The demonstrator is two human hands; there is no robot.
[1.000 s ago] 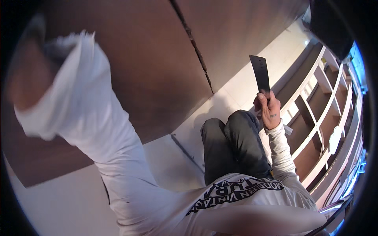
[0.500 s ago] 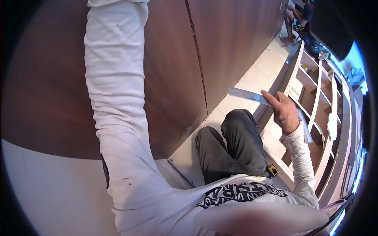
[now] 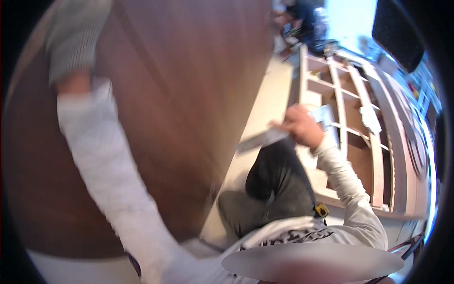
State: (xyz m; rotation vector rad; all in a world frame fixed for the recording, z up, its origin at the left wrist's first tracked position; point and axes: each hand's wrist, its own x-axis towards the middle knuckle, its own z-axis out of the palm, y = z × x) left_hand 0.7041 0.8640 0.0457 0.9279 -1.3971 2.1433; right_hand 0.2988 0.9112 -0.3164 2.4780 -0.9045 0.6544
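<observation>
My right hand [image 3: 302, 127], bare and blurred, is closed round a flat metal ruler [image 3: 261, 140]. The blade sticks out to the left over my raised knee. A second flat, pale metallic piece [image 3: 324, 116] shows behind this hand; I cannot tell if it is joined to the ruler. My left arm reaches far up and left across a large brown wood panel [image 3: 189, 94]. A grey knit glove [image 3: 80, 35] covers my left hand, and its fingers are out of sight beyond the picture's edge.
To the right lies a pale wooden frame [image 3: 336, 90] with several compartments, a white crumpled thing [image 3: 370, 119] on it. A person [image 3: 302, 23] is at the far end. A yellow tape measure [image 3: 322, 210] hangs at my waist. Pale floor [image 3: 267, 102] runs beside the panel.
My view has turned. The left arm has swung left in the picture, and its gloved hand has come into view. The right hand with the ruler has moved left, the blade now pointing lower.
</observation>
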